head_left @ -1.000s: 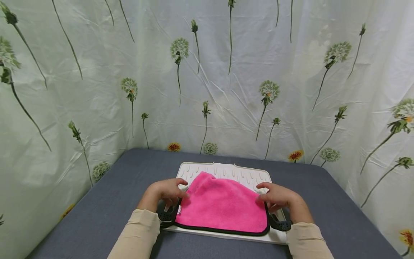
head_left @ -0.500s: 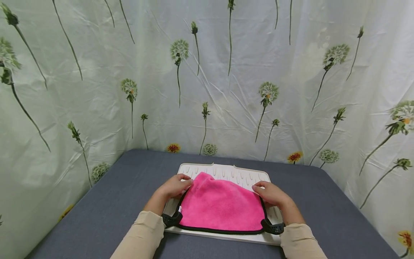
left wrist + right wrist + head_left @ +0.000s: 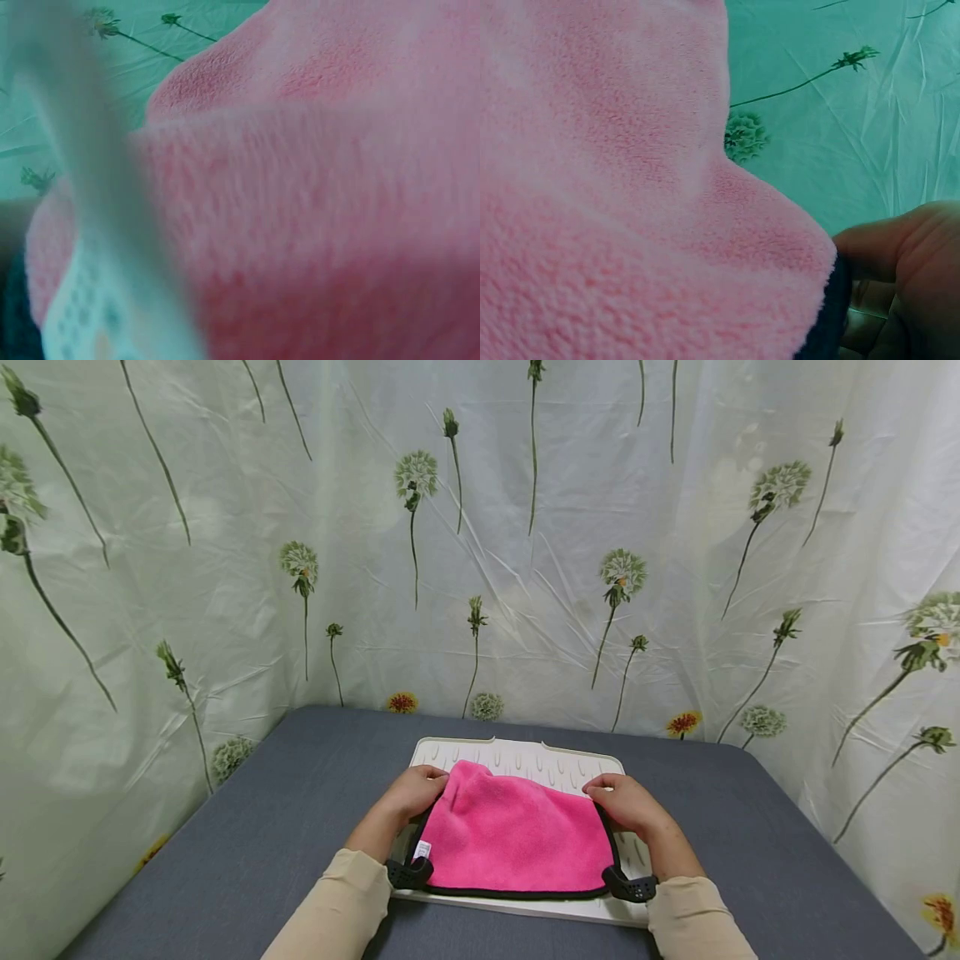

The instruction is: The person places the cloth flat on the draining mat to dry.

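Note:
A pink fleecy cloth (image 3: 517,839) with black edging and a small white tag lies over a white ridged board (image 3: 558,764). My left hand (image 3: 411,792) pinches the cloth's far left part between thumb and fingers. At the far right corner, my right hand (image 3: 628,803) grips the edge. The right wrist view has the thumb (image 3: 881,244) against the dark border, fingers curled beneath. Pink pile (image 3: 322,180) fills most of the left wrist view, behind a blurred pale strip (image 3: 112,180); the left fingers cannot be made out there.
The board rests on a table with a dark grey cover (image 3: 247,835). Behind and at the sides hangs a pale curtain (image 3: 525,568) printed with dandelions. A black strap (image 3: 408,872) is on the left wrist, another (image 3: 630,887) on the right.
Both hands have moved inward from beside the cloth and taken hold of its far left and right parts. The cloth's left side has shifted slightly, and its tag shows more.

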Demonstrator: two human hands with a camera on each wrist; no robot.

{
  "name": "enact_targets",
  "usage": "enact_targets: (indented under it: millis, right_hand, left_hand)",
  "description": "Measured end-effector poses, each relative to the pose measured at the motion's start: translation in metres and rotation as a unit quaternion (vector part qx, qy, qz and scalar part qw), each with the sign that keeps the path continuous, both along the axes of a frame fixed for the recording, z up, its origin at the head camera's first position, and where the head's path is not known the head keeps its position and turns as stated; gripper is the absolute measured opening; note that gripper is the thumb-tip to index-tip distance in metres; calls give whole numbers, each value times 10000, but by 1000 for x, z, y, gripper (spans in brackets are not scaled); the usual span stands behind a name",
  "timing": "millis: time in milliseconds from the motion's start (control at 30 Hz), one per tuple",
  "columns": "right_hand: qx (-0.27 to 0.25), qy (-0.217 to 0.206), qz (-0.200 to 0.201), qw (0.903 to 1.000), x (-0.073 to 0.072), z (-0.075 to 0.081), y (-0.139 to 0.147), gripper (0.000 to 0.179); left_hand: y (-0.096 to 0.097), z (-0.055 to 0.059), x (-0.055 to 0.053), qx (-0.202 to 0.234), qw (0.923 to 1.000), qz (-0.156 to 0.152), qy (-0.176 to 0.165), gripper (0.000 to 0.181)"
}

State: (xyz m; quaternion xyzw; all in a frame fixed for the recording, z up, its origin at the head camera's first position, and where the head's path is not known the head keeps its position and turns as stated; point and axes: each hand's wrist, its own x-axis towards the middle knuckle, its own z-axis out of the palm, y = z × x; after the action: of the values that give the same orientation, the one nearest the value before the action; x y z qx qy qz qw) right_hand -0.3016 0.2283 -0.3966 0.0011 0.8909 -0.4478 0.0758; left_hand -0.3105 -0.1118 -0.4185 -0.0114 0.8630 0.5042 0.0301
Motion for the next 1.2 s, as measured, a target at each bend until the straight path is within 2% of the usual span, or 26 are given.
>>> enact_targets:
  millis: [100,267,600,733,900,1033,1200]
  right_hand:
    - [151,-56,-17,9999,-1,-2,-2,30]
    - [393,47,173,9991,-2,-5,-6,28]
    - [-462,-150,296,9984,-1,-5,-12,29]
    - [-536,-89,364,9979,0,-2,-12,29]
    - [-500,64,338,9982,2,3,-8,29]
    - [-581,8,137,9982,3,6,-3,30]
    - [-620,98,-80,9980,1,10,3,32]
  left_hand:
    - [4,-2,1,191,9998,-51,5,35]
    - [10,-5,1,658,9978,-108,-55,36]
    - [14,-5,1,1230,9923,-75,-101,35]
    - [15,-5,0,1412,9899,-16,-109,33]
    - [12,-2,0,1386,9901,203,55,29]
    - [4,2,-1,1221,9916,373,198,28]
    - [-7,6,-2,1170,9916,524,193,30]
